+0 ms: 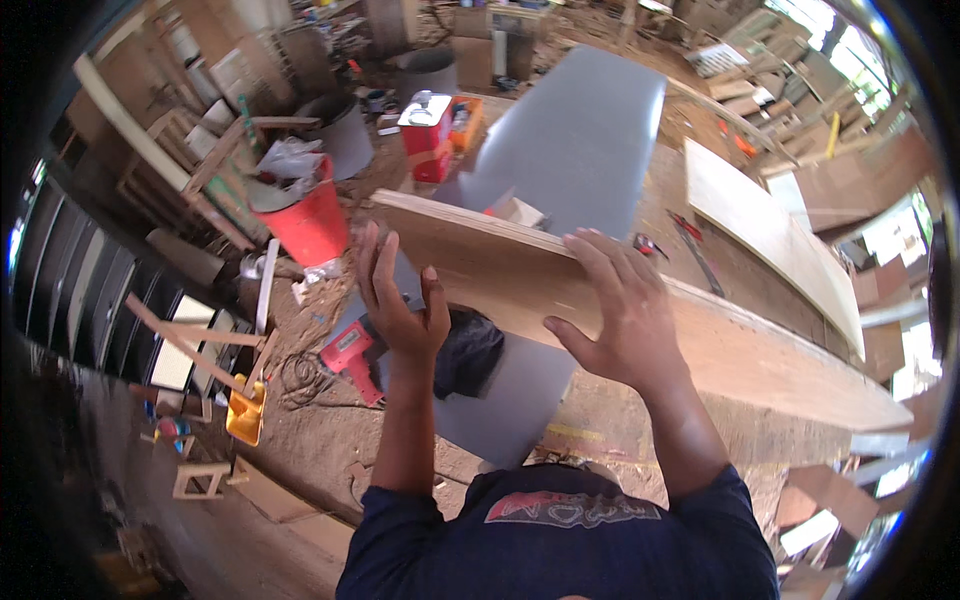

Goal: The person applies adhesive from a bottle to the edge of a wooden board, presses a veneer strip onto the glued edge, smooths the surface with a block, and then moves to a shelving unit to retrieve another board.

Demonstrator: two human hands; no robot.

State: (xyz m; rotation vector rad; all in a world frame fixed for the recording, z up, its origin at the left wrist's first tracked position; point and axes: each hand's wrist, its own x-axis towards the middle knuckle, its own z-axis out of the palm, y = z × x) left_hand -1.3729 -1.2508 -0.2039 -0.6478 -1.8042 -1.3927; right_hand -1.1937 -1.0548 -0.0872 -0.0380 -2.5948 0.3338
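A long plywood board [750, 370] stands on edge across the workbench. My left hand [400, 300] is raised at its left end, fingers apart and slightly bent; whether it touches the board is unclear. My right hand [620, 310] is spread with thumb out, its fingertips at the board's top edge. Below my hands are a red power tool [350, 355] with a cord, a black cloth-like bundle [465, 350] and a grey sheet [510, 410]. Beyond the board lie a large grey sheet [570, 130], a tape measure [647, 243], a red-handled tool [685, 225] and a pale panel [770, 240].
A red can [425, 145] and orange crate [463, 120] sit behind. A red bucket [300, 225] and grey drums [340, 140] stand left. A yellow container [243, 415] and wooden frames [200, 480] are lower left. Scrap wood [740, 90] lies back right.
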